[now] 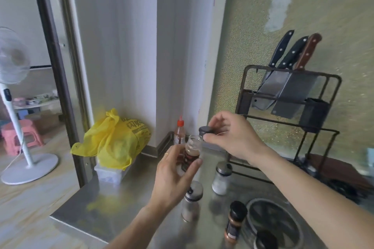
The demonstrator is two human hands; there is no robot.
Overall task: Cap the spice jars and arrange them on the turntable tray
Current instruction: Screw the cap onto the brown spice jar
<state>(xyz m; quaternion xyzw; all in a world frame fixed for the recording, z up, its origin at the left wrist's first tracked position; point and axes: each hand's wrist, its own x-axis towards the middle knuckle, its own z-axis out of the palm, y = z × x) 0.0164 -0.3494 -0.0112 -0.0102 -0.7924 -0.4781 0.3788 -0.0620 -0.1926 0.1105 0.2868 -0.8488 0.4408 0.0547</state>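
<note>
My left hand (174,176) grips an open glass spice jar (192,148) with brown spice, held above the steel counter. Just right of the jar's mouth, my right hand (232,137) pinches a dark round cap (205,130), apart from the rim. On the counter stand two silver-capped glass jars (192,198) (221,178) and a black-capped brown spice jar (235,220). The round turntable tray (273,222) lies at the lower right, with a dark lid-like thing (265,239) on its front edge.
A rack with several knives (291,91) stands at the back right. A red-capped sauce bottle (179,132) sits in the corner. A yellow plastic bag (113,139) rests on a clear box at the counter's left end. A fan (14,95) stands on the floor beyond.
</note>
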